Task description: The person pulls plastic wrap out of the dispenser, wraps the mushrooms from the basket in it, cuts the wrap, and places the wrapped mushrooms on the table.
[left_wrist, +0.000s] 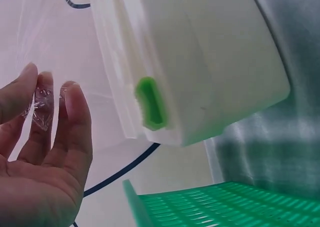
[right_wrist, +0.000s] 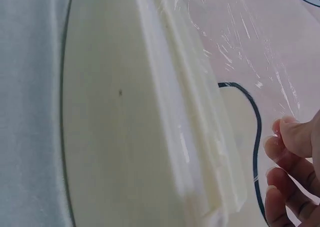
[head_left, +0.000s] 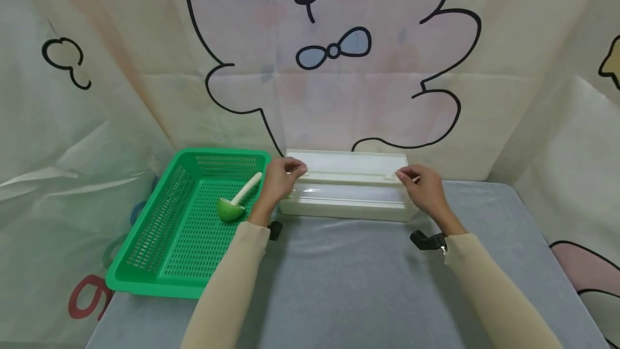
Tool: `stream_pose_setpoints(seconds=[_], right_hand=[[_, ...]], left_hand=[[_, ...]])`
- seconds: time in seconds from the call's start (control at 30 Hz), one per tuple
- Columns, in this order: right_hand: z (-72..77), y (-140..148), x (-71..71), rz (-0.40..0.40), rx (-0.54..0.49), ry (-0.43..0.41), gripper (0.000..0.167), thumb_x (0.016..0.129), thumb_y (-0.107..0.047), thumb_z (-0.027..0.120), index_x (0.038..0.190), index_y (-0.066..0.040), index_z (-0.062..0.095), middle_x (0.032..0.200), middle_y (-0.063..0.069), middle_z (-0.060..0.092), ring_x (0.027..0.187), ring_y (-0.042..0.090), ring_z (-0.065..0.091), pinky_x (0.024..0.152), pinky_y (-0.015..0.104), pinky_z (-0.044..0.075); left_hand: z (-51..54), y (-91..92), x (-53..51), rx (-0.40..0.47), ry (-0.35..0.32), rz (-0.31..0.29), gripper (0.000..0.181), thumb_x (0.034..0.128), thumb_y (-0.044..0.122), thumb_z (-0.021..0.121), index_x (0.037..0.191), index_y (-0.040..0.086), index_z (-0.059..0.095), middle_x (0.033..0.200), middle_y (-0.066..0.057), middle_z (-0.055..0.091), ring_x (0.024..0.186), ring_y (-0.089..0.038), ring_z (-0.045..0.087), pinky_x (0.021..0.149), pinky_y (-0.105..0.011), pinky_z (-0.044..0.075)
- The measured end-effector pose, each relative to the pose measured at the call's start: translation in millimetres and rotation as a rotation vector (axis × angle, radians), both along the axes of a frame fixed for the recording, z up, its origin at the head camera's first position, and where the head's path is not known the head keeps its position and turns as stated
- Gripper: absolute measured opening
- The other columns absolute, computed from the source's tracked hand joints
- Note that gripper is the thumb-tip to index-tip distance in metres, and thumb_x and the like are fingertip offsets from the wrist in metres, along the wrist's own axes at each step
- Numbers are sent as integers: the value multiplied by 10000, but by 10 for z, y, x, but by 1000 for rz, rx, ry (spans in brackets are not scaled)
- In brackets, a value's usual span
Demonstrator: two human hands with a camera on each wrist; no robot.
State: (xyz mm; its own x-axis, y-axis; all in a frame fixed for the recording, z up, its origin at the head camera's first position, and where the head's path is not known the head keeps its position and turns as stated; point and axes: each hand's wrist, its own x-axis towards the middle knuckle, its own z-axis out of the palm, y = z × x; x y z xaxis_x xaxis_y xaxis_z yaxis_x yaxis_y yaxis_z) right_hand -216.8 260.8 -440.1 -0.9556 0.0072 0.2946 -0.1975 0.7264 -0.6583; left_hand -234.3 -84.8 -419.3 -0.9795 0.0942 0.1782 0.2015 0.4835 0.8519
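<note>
A pale sheet [head_left: 504, 47] bearing a black-outlined cartoon animal [head_left: 329, 96] spans the top centre; creased side sheets [head_left: 43, 171] flank it left and right; a grey table [head_left: 358, 290] fills the bottom centre.

The cling film [left_wrist: 43, 114] is glossy, crinkled plastic; its dispenser [head_left: 344, 211] looks smooth plastic, the basket [head_left: 160, 287] perforated plastic, the tablecloth [head_left: 358, 284] matt cloth.

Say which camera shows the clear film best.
The right wrist view: glinting creases reveal the clear film stretching toward the right hand. The left wrist view shows it bunched in the left hand; the head view barely shows it.
</note>
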Motion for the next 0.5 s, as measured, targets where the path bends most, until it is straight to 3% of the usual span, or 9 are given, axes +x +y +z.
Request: stream_pose_setpoints(seconds=[0.27,0.5], right_hand=[[116,13,24,-4,-17,23,212,1020,-130,637,1068,58,723,1009,213,705,920,317,630,735,280,479],[237,21,47,15,-56,79,214,1011,-124,652,1061,70,726,1020,233,714,929,347,657,731,101,421]], left_hand=[[101,29,3,66,45,18,129,979,104,692,1033,0,746,972,-151,721,938,-290,678,863,-424,560],[214,38,12,134,63,13,145,980,90,688,1048,-28,735,1020,-186,714,975,-310,673,870,-433,550]])
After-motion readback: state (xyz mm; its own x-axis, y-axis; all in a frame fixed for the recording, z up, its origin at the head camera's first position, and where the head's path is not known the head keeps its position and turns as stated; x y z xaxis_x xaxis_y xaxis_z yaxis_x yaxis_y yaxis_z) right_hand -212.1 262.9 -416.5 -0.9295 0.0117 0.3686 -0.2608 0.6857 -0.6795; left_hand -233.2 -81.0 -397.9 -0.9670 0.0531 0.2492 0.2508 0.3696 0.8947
